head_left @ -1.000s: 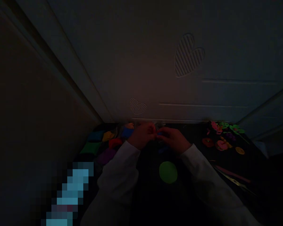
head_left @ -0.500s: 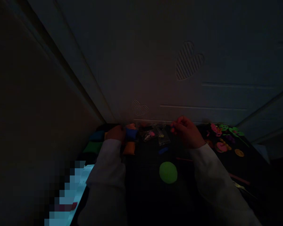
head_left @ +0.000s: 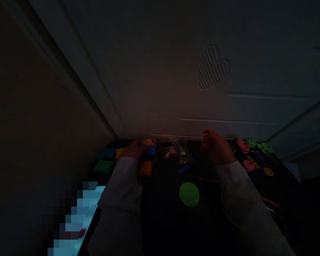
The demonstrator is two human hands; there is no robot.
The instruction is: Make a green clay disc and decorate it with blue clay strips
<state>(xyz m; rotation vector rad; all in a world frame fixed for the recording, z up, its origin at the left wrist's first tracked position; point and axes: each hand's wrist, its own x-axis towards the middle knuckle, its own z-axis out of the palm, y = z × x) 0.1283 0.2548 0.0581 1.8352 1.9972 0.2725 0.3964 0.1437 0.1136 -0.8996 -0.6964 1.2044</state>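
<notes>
My left hand (head_left: 133, 149) is among small coloured packets at the back left. Its fingers are closed at the edge of a blue packet (head_left: 151, 150), partly covering it. An orange packet (head_left: 145, 168) lies just below that hand. My right hand (head_left: 218, 147) is held above the back of the dark table, its fingers curled in. Whether something small is inside them is too dark to tell. Nearer to me lies a flat green disc (head_left: 189, 194), with a small blue strip (head_left: 184, 169) behind it.
Clear plastic bags (head_left: 184, 153) with small pieces lie between the hands. Green (head_left: 104, 166) and teal (head_left: 107, 153) packets sit far left. At right are coloured flower shapes (head_left: 265, 148), a yellow disc (head_left: 268, 171) and a pink strip (head_left: 270, 201). A white panel (head_left: 162, 78) rises behind.
My hands, together at the middle a second ago, have parted: the left went to the packets, the right moved rightward. Since half a second ago, the left fingers have shifted onto the blue packet.
</notes>
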